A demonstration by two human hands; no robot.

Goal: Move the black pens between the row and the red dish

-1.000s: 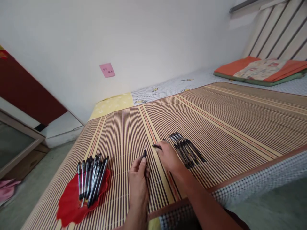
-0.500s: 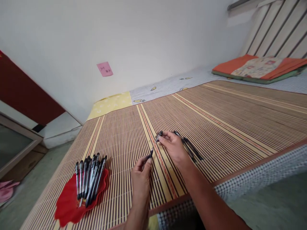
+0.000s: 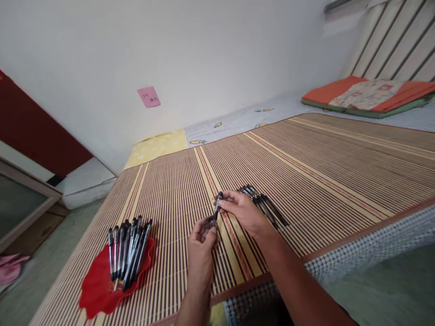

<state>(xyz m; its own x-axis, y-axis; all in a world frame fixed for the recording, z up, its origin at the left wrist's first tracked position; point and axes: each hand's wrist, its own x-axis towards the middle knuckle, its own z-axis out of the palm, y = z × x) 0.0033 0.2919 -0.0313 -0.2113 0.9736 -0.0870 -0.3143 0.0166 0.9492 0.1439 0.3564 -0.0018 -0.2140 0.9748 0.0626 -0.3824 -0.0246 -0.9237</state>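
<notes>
My left hand (image 3: 201,242) is closed around the lower barrel of a black pen (image 3: 215,221), which points up and away from me. With thumb and fingertips, my right hand (image 3: 243,212) pinches a clear pen cap with a black end (image 3: 219,199). The cap sits over the pen's upper end, in line with the barrel; whether it is fully seated I cannot tell. Just beyond my right hand, several black pens (image 3: 274,210) lie side by side, and several caps (image 3: 250,189) are lined up at their far ends, partly hidden by the hand.
On the left, several capped pens (image 3: 127,249) rest in a bundle on a red scalloped cloth (image 3: 98,290). A striped bamboo mat (image 3: 170,199) covers the bed. Folded orange and floral bedding (image 3: 370,95) lies at the back right, and a pink note (image 3: 148,97) is on the wall.
The cap in my right hand has come down to the left onto the pen's tip; before, the two were apart. More of the caps beyond my right hand now shows.
</notes>
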